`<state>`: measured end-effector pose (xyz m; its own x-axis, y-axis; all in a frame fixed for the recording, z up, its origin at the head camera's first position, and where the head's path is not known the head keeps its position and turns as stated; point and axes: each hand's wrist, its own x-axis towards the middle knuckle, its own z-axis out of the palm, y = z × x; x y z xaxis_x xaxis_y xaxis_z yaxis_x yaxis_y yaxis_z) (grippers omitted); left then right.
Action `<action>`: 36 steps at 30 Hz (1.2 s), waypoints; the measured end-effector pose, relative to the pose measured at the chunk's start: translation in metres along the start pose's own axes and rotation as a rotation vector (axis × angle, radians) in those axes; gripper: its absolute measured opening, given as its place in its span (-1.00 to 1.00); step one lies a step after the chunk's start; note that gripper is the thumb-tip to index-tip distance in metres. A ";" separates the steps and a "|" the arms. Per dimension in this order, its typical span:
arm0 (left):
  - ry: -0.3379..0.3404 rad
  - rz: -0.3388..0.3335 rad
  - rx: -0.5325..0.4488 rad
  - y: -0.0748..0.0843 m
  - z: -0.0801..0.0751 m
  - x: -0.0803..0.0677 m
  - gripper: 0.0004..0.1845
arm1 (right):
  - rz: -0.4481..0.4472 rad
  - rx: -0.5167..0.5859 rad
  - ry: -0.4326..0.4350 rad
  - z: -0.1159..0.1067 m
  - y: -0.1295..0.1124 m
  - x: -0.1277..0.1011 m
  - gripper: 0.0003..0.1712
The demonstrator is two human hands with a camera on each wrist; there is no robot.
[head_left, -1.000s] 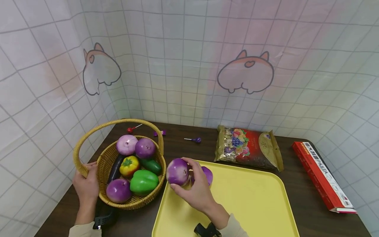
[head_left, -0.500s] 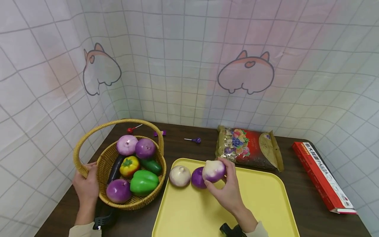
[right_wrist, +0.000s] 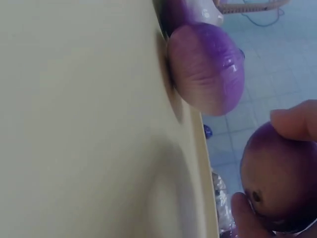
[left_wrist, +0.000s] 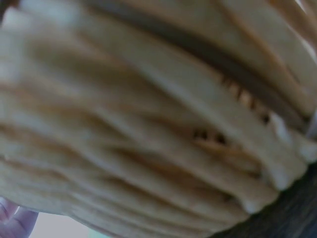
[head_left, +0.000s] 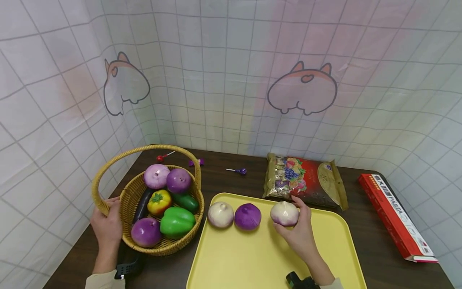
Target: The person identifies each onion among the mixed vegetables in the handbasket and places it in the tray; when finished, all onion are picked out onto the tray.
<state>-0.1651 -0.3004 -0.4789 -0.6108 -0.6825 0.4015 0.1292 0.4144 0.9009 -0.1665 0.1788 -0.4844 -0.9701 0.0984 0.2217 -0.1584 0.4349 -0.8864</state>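
Right hand [head_left: 297, 235] fingers curled round pale round purple-white toy onion [head_left: 284, 213], resting on yellow plastic tray [head_left: 252, 261], rightmost of three. Left hand [head_left: 106, 224] grips woven wicker basket [head_left: 164, 247] handle base, far left.

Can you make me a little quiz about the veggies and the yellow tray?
1. How many onions are on the flat yellow plastic tray?
2. True or false: the left hand holds the woven wicker basket.
3. What does the right hand grip: A) the green toy pepper, B) the pale purple-white onion, C) the red pasta box?

Key: 1. Three. 2. True. 3. B.
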 end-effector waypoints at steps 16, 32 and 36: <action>0.006 0.005 0.015 0.002 0.000 0.000 -0.76 | -0.083 -0.150 -0.119 0.004 0.017 0.000 -0.11; -0.007 0.001 0.023 -0.001 0.000 0.000 -0.75 | 0.040 -0.092 -0.192 0.002 0.012 -0.001 -0.08; -0.003 0.002 0.020 0.000 0.000 0.000 -0.76 | 0.031 -0.089 -0.207 0.002 0.013 -0.001 -0.03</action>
<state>-0.1650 -0.3008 -0.4790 -0.6128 -0.6799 0.4028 0.1152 0.4275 0.8967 -0.1684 0.1825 -0.4969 -0.9928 -0.0686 0.0983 -0.1196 0.5125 -0.8503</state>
